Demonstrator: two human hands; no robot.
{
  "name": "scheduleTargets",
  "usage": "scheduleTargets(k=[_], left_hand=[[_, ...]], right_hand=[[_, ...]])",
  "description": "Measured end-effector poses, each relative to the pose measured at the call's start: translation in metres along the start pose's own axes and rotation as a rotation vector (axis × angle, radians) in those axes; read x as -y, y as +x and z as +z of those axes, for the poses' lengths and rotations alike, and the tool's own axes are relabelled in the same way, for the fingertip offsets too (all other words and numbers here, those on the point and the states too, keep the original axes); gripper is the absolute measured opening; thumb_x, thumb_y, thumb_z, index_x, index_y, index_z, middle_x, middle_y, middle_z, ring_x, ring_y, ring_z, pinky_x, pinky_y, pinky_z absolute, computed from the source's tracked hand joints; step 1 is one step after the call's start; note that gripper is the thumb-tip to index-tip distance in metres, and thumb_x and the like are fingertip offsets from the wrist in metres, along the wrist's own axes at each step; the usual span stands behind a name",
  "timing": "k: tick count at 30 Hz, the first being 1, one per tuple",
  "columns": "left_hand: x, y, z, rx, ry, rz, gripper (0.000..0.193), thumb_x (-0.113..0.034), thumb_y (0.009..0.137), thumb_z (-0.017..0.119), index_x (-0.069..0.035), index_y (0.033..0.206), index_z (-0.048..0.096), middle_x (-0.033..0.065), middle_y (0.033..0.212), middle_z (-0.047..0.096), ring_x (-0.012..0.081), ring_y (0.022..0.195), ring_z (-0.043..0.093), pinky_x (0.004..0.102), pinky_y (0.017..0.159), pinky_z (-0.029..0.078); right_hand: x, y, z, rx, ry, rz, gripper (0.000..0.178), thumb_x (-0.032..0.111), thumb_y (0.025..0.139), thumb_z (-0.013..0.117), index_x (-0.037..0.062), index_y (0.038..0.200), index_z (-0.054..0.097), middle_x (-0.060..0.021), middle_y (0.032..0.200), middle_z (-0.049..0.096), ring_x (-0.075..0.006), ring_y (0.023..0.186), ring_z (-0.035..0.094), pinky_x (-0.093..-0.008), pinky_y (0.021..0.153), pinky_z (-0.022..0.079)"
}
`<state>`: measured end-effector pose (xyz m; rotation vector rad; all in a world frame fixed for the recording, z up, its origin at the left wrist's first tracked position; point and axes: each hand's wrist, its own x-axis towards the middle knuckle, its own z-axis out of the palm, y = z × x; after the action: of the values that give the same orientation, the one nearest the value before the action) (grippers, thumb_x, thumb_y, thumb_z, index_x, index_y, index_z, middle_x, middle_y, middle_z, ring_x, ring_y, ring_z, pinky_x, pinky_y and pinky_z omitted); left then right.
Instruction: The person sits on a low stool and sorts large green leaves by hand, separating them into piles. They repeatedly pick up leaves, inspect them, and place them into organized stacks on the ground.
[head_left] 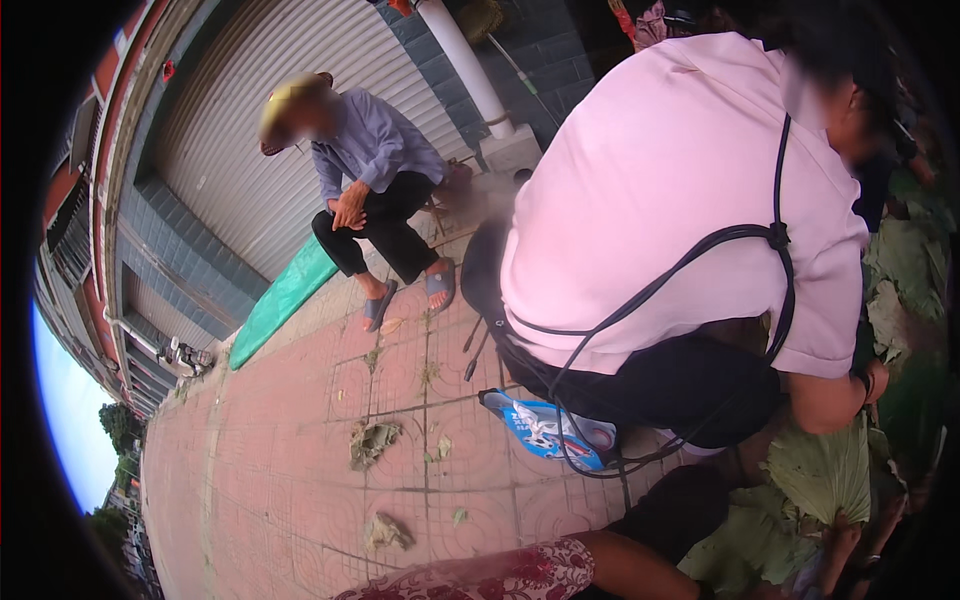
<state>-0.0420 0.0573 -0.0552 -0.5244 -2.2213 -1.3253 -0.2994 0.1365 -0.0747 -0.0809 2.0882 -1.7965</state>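
Low at the right edge, my left hand [838,550] is closed on the lower rim of a large, ribbed green leaf [822,470]. Beside it in the shade is my right hand [888,522], whose fingers are too dim to make out. More broad, dull green leaves [755,535] lie around and under both. Just beyond, the hand [877,380] of a crouching person in a pink shirt [670,200] reaches in above the same leaf.
A blue printed bag [555,430] lies on red paving by the crouching person, under loops of black cable [640,300]. An arm in a floral sleeve [500,575] crosses the lower edge. Farther off, a person in a hat [370,150] sits before a roller shutter [250,150].
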Motion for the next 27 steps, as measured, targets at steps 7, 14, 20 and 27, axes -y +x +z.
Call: scheduleTargets(k=[7, 14, 20, 27], left_hand=[[-0.054, 0.025, -0.090, 0.410, 0.356, -0.279, 0.081, -0.005, 0.069, 0.063, 0.014, 0.141, 0.032, 0.0183, 0.094, 0.059, 0.0306, 0.093, 0.058, 0.0425, 0.093, 0.042], [-0.041, 0.046, -0.102, 0.600, 0.326, -0.373, 0.072, 0.000, 0.068, 0.064, 0.010, 0.135, 0.039, 0.0158, 0.083, 0.059, 0.0273, 0.070, 0.062, 0.0355, 0.058, 0.044], [-0.046, 0.048, -0.107, 0.739, 0.397, -0.374, 0.074, -0.003, 0.073, 0.059, 0.009, 0.142, 0.036, 0.0129, 0.085, 0.062, 0.0246, 0.067, 0.062, 0.0341, 0.061, 0.046], [-0.047, 0.044, -0.109, 0.740, 0.428, -0.370, 0.077, -0.003, 0.073, 0.059, 0.009, 0.144, 0.032, 0.0145, 0.093, 0.060, 0.0239, 0.067, 0.061, 0.0328, 0.061, 0.046]], right_hand=[[0.105, 0.018, 0.084, 0.020, -0.060, -0.083, 0.021, 0.023, 0.086, 0.069, 0.0059, 0.099, 0.068, 0.0027, 0.085, 0.066, -0.0068, 0.073, 0.061, -0.0218, 0.064, 0.050], [0.144, 0.082, 0.066, -0.225, 0.154, -0.149, 0.011, 0.018, 0.088, 0.073, 0.0091, 0.091, 0.068, 0.0040, 0.081, 0.065, -0.0070, 0.067, 0.060, -0.0215, 0.058, 0.052], [-0.028, 0.110, 0.063, -0.495, 0.312, 0.368, 0.012, 0.014, 0.084, 0.076, 0.0069, 0.088, 0.067, -0.0038, 0.083, 0.066, -0.0158, 0.065, 0.061, -0.0259, 0.057, 0.056], [-0.185, 0.084, 0.019, -0.285, -0.176, 0.139, 0.021, 0.019, 0.090, 0.064, 0.0002, 0.098, 0.065, -0.0130, 0.086, 0.069, -0.0217, 0.066, 0.065, -0.0328, 0.055, 0.053]])
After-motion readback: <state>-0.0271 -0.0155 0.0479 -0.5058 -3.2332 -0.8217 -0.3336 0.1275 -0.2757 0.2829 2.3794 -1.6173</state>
